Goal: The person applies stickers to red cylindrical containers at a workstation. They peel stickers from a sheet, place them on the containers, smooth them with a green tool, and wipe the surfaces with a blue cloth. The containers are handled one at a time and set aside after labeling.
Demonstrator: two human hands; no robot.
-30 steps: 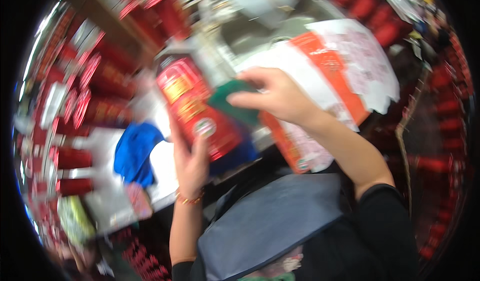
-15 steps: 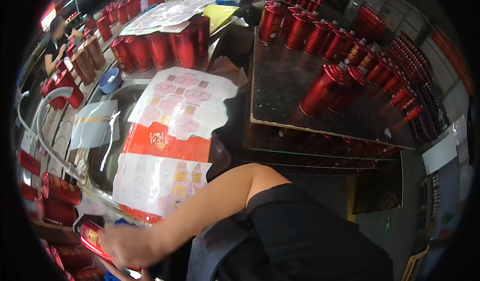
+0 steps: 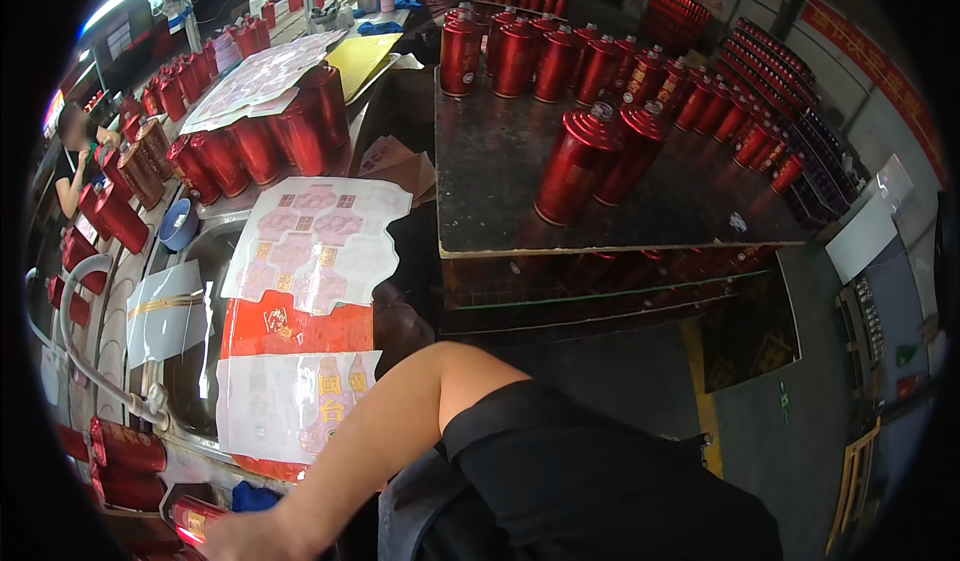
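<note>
At the lower left, my right hand (image 3: 245, 538) is closed against a glossy red bottle (image 3: 192, 517) with gold print. Its fingertips are partly hidden by the hand and the picture's lower edge. The bottle's far end lies by a dark angular rim (image 3: 180, 494). No part of my left hand shows. Beside my right forearm, a white decal sheet with gold characters (image 3: 262, 401) lies on a red sheet (image 3: 300, 328). Farther off is a larger sheet of pink and gold decals (image 3: 350, 231). A blue cloth (image 3: 254, 496) sits just beyond my hand.
A steel sink (image 3: 190, 391) with a curved grey hose (image 3: 75, 311) is at left, near a blue bowl (image 3: 178, 224). Red bottles (image 3: 578, 161) stand on a dark board (image 3: 480, 176) at right. Another person (image 3: 72, 161) works at far left.
My view has turned, so the scene sits lower and further left. My right hand and the bottle are nearer the lower edge. The left-hand fingers under the bottle have gone out of sight.
</note>
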